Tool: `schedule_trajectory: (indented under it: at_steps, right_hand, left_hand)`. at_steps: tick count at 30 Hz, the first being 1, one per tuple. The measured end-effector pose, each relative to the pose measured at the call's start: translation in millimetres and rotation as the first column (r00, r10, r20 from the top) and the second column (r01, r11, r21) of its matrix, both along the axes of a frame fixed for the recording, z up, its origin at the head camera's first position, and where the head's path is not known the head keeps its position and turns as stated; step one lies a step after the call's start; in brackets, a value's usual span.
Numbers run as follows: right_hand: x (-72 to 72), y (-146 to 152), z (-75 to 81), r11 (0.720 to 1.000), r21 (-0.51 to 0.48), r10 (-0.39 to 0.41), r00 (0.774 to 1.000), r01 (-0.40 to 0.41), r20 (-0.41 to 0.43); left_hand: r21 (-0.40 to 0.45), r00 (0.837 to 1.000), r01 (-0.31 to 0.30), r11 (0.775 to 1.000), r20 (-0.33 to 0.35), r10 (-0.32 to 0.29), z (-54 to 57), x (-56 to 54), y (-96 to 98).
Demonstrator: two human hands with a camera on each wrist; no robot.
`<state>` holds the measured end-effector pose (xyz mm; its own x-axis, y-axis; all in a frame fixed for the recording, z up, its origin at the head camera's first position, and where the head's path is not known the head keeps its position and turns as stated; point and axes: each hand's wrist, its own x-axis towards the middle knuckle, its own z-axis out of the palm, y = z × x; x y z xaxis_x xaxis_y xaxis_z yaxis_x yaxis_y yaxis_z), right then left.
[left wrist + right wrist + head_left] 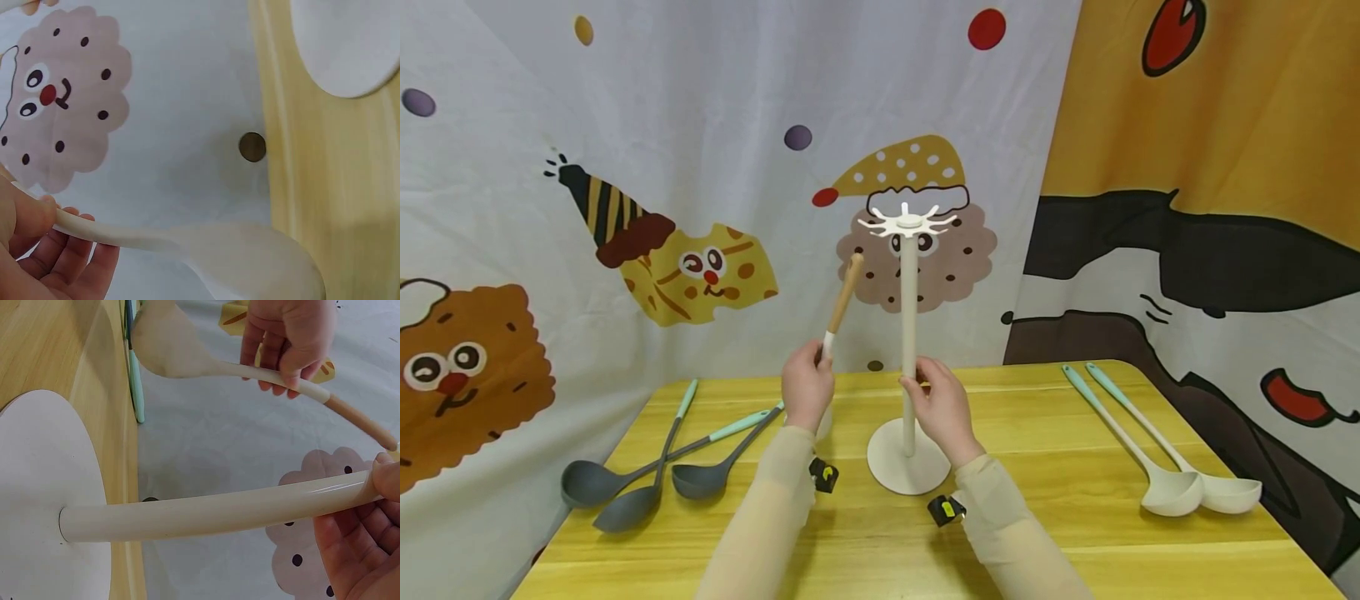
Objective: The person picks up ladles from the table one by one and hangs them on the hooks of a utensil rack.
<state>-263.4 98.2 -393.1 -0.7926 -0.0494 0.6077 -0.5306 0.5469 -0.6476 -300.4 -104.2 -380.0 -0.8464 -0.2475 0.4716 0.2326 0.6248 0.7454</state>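
My left hand point(807, 387) grips a white spoon with a wooden handle point(844, 298) by its neck, handle end pointing up and bowl hanging down above the table. In the left wrist view the spoon's pale bowl point(250, 256) sticks out from my fingers point(44, 244). My right hand point(942, 407) is curled round the pole of a white utensil stand point(908, 333), low down. The stand has a round base point(895, 477) and a hooked top point(908, 222). The right wrist view shows the pole point(219, 512) in my right hand point(365, 540) and the spoon point(181, 350) beside it.
Three grey ladles with teal handles point(625, 487) lie at the left of the yellow wooden table point(1075, 533). Two white ladles with teal handles point(1180, 492) lie at the right. A cartoon cloth backdrop point(700, 167) hangs close behind the table's far edge.
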Motion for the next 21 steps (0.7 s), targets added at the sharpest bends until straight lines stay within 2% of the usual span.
schedule_trajectory:
  at_steps: [4, 12, 21]
  right_hand:
    - [-0.2, 0.0, -0.2, 1.0, 0.001, -0.002, 1.0, 0.002, 0.0]
    - [0.3, -0.2, 0.3, 1.0, 0.0, -0.004, 1.0, 0.004, -0.006]
    - [1.0, -0.7, 1.3, 1.0, -0.004, -0.002, 1.0, 0.002, 0.002]
  left_hand:
    - [0.044, 0.999, 0.021, 0.999, -0.038, -0.019, 4.8, 1.2, 1.4]
    - [0.164, 0.997, 0.062, 0.985, -0.058, -0.053, 18.0, 2.3, 2.6]
    - [0.21, 0.996, 0.08, 0.975, -0.065, -0.067, 30.9, 5.5, 4.4]
